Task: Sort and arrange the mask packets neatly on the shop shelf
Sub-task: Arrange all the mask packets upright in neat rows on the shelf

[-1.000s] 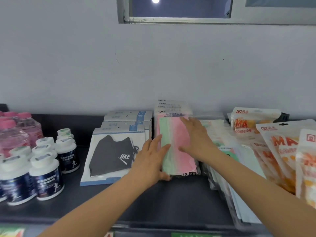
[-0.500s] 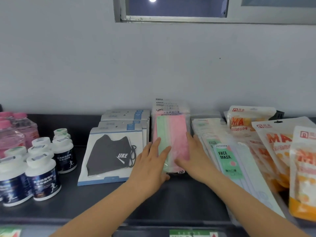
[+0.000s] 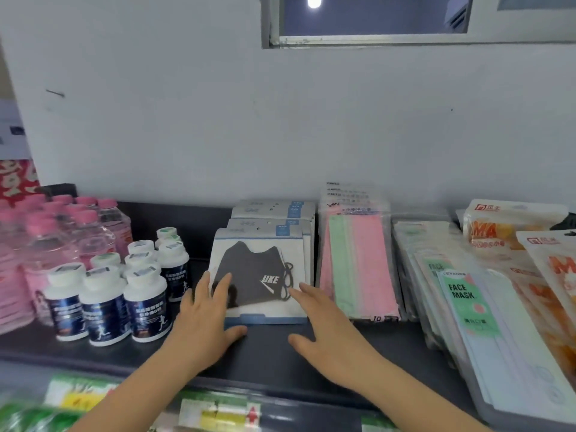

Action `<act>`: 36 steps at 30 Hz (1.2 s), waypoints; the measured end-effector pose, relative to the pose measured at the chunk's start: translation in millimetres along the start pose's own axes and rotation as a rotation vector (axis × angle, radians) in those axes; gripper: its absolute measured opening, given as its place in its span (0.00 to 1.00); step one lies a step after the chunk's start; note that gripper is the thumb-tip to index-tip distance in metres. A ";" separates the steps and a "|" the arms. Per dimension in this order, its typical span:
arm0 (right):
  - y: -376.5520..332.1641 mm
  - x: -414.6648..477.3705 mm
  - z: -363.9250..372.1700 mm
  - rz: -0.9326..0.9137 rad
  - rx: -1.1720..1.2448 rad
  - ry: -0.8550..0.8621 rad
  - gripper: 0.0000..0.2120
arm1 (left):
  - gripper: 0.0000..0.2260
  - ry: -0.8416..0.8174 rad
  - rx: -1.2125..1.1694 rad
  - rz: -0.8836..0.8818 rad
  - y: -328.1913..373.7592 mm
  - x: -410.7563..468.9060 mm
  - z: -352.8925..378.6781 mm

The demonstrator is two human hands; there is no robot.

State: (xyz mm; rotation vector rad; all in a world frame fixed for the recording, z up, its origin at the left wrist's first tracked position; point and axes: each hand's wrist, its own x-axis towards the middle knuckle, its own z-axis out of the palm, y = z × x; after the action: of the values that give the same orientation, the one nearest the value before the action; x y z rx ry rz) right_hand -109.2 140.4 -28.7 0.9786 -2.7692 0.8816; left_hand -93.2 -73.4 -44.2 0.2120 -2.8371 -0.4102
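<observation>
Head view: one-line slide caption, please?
Both hands, left and right, open, flank the front black-mask packet beside the pink-green mask packets.

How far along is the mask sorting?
Done: the pink and green pack stack stands squared. In hand: the left hand and right hand, both open, flank the black mask stack. Left: the face mask packs on the right lie fanned and sliding.

White-capped dark supplement bottles (image 3: 106,302), pink-capped water bottles (image 3: 78,235) behind them, window (image 3: 374,18) above
</observation>
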 end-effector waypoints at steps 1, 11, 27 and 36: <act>-3.2 2.0 5.5 0.000 -0.010 -0.019 0.33 | 0.40 -0.044 -0.026 -0.050 -5.9 -0.8 -1.1; 1.4 -11.1 3.7 0.052 0.040 0.003 0.33 | 0.34 -0.062 -0.223 -0.014 -13.8 26.8 -6.3; 82.7 -113.4 -109.5 0.483 -0.180 0.446 0.33 | 0.28 -0.048 -0.340 0.749 146.4 -36.8 15.4; 92.3 -157.5 -114.0 0.578 -0.101 0.160 0.35 | 0.25 -0.218 -0.238 0.893 229.9 -47.8 50.2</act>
State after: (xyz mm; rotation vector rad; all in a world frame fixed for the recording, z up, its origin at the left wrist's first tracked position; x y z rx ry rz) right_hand -52.5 347.7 -19.0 0.0706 -2.9493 0.8122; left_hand -85.9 166.4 -34.0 -1.1504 -2.6817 -0.5620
